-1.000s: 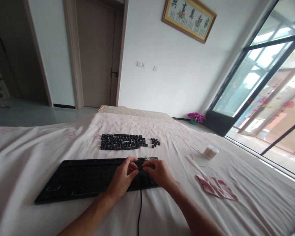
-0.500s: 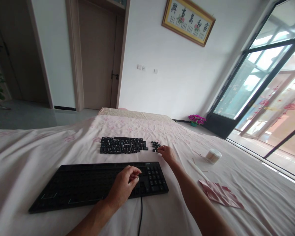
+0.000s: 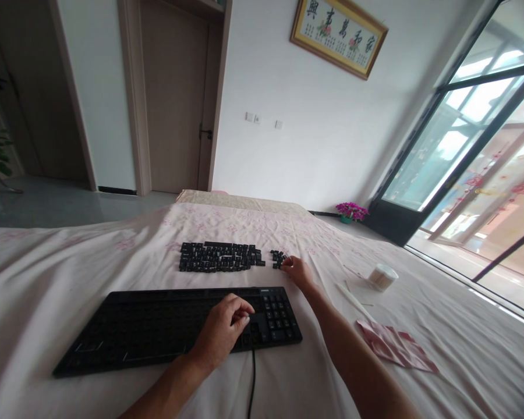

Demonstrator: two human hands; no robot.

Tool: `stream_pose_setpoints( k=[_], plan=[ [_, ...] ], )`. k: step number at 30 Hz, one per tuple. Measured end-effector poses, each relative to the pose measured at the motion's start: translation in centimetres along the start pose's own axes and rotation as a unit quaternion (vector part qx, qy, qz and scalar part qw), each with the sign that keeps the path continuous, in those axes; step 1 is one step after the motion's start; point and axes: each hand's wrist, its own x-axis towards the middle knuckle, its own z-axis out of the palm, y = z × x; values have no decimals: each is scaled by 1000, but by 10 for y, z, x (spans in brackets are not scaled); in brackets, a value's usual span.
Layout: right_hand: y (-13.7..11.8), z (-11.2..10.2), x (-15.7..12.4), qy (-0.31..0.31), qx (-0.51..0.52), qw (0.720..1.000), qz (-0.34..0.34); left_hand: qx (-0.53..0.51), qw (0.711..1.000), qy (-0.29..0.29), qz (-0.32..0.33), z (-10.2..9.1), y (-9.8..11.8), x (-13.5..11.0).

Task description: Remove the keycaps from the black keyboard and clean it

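A black keyboard (image 3: 157, 326) lies on the bedspread, its main section without keycaps, while the number pad at its right end still carries them. My left hand (image 3: 222, 326) hovers over its right half, fingers curled with thumb and forefinger close together; whatever they may hold is hidden. Beyond the keyboard, loose black keycaps (image 3: 218, 258) are laid out in rows. Just right of them sits a small cluster of keycaps (image 3: 277, 257). There my right hand (image 3: 297, 270) reaches down, its fingertips pinched on a keycap at the cluster's right edge.
To the right stand a round tub of cotton swabs (image 3: 383, 277) and a crumpled pink cloth (image 3: 395, 344), with a few loose swabs and a thin white stick (image 3: 356, 299) between. A cable (image 3: 252, 384) runs from the keyboard toward me. Folds cross the bedspread (image 3: 35, 302).
The view has shifted slightly. My right hand stays at the small keycap cluster, and my left hand stays above the keyboard with its fingertips marginally lower.
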Motion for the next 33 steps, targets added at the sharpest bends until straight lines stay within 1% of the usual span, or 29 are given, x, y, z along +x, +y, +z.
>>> stream_pose_setpoints(
  k=[3,6,7,9,10,12,14,15,17,19,22,26,29,33],
  plan=[
    [-1,-2,-2,8,25,1000,-7,3,1000,2,5,0,0,0],
    [-8,-9,-9,20,59,998,-16,10,1000,2,13,-1,0,0],
    [-12,-12,-13,23,78,996,-22,12,1000,2,16,-1,-1,0],
    [-25,-20,-26,20,156,987,-41,17,1000,-1,20,-1,-1,0],
    [-34,-24,-35,14,234,970,-56,18,1000,-2,21,-1,-1,0],
    [-54,-33,-58,-9,391,918,-72,19,1000,-7,21,-1,-1,-1],
    [-75,-39,-84,-41,486,870,-70,22,999,-12,21,-2,-1,-2],
    [-85,-41,-97,-56,514,853,-67,26,999,-15,21,-2,-2,-2],
    [-99,-40,-122,-73,553,828,-58,34,999,-24,23,-2,-2,-3],
    [-107,-34,-140,-84,570,814,-69,43,998,-33,30,-1,-3,-3],
    [-108,-19,-156,-106,566,810,-110,58,996,-42,47,-1,-4,-5],
    [-105,-1,-163,-109,548,817,-143,66,994,-62,61,-2,-1,-6],
    [-104,4,-163,-106,529,828,-155,69,993,-69,68,-4,1,-7],
    [-101,4,-162,-115,477,855,-167,73,991,-80,77,-5,2,-7]
  ],
)
